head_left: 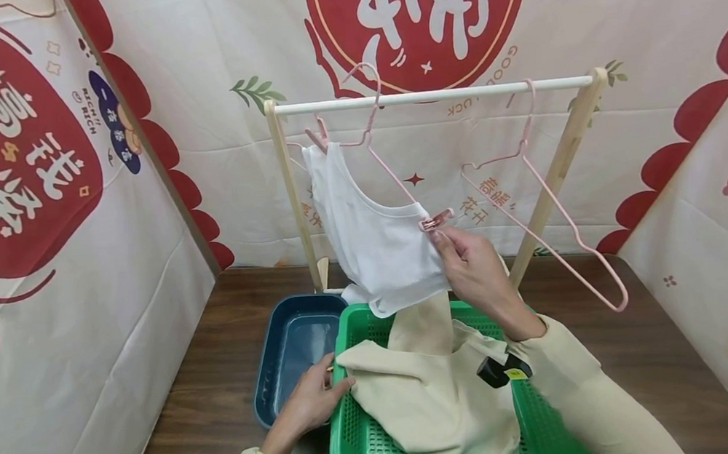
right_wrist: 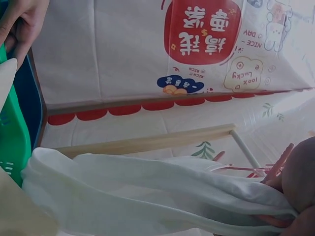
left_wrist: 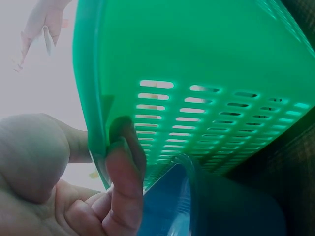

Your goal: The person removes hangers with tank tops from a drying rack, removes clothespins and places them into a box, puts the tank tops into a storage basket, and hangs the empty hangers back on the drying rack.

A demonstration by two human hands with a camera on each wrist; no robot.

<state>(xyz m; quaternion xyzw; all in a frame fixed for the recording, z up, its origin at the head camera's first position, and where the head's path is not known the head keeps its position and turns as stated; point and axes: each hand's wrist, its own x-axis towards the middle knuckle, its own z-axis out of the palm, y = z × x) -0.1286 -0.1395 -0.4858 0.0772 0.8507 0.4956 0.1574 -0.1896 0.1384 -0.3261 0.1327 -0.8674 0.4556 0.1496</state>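
In the head view a white garment [head_left: 382, 243] hangs from a pink hanger [head_left: 392, 173], with a pink clip [head_left: 323, 139] at its upper left corner and another pink clip [head_left: 436, 220] at its right corner. My right hand [head_left: 476, 271] pinches the white garment's right corner, thumb just below that clip. Low on the left, my left hand [head_left: 311, 400] grips the rim of a green basket [head_left: 352, 440], thumb on one side and fingers on the outer wall in the left wrist view. Cream cloth [head_left: 436, 403] lies bunched in the basket.
A blue tub [head_left: 295, 336] stands left of the basket, partly under its edge. Behind is a wooden rack with a white rail [head_left: 456, 93], where a second pink hanger [head_left: 552, 201] hangs bare on the right. Printed curtains [head_left: 241, 41] enclose the brown table [head_left: 182, 390].
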